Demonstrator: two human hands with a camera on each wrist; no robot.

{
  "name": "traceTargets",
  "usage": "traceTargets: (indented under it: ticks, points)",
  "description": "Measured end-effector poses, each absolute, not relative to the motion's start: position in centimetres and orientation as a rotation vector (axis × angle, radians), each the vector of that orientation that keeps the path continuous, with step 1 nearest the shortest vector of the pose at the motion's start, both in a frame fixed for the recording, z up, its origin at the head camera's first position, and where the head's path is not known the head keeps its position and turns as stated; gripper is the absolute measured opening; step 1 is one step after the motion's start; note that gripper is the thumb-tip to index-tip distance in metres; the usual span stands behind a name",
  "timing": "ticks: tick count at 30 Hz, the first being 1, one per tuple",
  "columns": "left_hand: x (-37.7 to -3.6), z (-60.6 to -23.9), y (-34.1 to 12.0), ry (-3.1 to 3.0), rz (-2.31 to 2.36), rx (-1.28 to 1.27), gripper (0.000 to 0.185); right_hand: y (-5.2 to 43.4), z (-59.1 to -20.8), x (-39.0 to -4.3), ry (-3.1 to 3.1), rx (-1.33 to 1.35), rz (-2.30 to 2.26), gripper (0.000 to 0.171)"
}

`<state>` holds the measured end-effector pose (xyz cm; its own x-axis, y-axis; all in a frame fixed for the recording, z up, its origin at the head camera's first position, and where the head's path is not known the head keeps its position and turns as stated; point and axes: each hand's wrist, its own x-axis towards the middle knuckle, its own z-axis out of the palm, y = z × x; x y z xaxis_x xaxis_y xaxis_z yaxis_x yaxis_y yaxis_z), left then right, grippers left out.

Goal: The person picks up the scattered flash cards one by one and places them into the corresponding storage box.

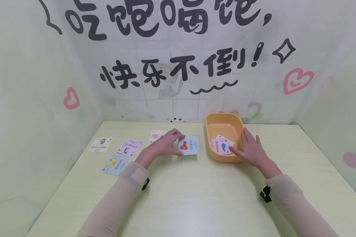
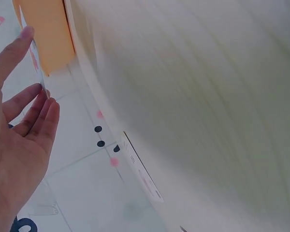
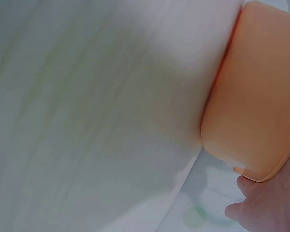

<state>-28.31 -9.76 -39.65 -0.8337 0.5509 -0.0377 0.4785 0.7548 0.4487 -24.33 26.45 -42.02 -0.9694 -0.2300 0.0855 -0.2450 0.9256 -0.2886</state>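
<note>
My left hand (image 1: pixel 166 144) pinches a blue "apple" word card (image 1: pixel 192 145) by its edge, between thumb and fingertips. In the left wrist view the card shows nearly edge-on, held above the table. My right hand (image 1: pixel 253 149) rests at the right side of an orange plastic bin (image 1: pixel 223 123), its fingers fairly straight along the rim and its thumb reaching over the inside. A pink "dolphin" card (image 1: pixel 221 146) lies in the bin on top of other white cards. The right wrist view shows the bin's outer wall (image 3: pixel 256 87) with fingertips by its rim.
On the left of the table lie a white "shoulder" card (image 1: pixel 100 145), a pink "penguin" card (image 1: pixel 130 147) and a blue "lemon" card (image 1: pixel 115 164). Another white card (image 1: pixel 155 135) is partly hidden behind my left hand. A printed curtain (image 1: pixel 184 108) hangs along the table's back edge.
</note>
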Motion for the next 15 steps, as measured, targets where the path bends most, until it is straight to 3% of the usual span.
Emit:
traceTargets:
  ticks: [15]
  points:
    - [-28.1,-39.3,-7.5,2.809,0.680,0.892,0.079,26.4,-42.0,-24.3,-3.042,0.369,0.452,0.099]
